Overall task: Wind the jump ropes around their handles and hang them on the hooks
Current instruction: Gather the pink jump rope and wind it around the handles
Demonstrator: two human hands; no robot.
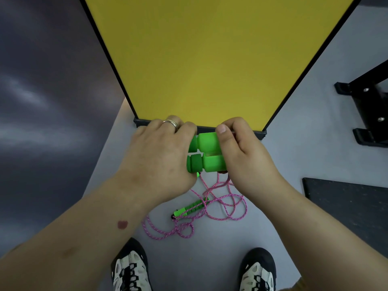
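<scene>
Jump rope handles [206, 153], two of them in bright green, lie stacked side by side between a person's hands, their long axes running left to right across the view, the darker green end caps pointing toward the left hand [162, 152]. Nearest the camera, two black-and-white sneakers [131, 269] stand on the pale grey floor [220, 259]. Just beyond them a pink cord [226, 206] sprawls in loose loops on the floor, and among the loops lies one more green handle [190, 207], a slimmer, ribbed one, slanting from lower left to upper right. Strands of the cord rise from that tangle to the underside of the held pair. Above the floor, the left hand, wearing a ring [171, 122], wraps over the capped ends with its grip pressed together around them; the right hand [243, 150] clamps the opposite ends, thumb on top and fingers curled beneath. Farther off, a yellow panel [210, 59] with a black frame stands upright directly behind the hands. A black mat [346, 206] and a black metal bracket [367, 114] sit at the right.
</scene>
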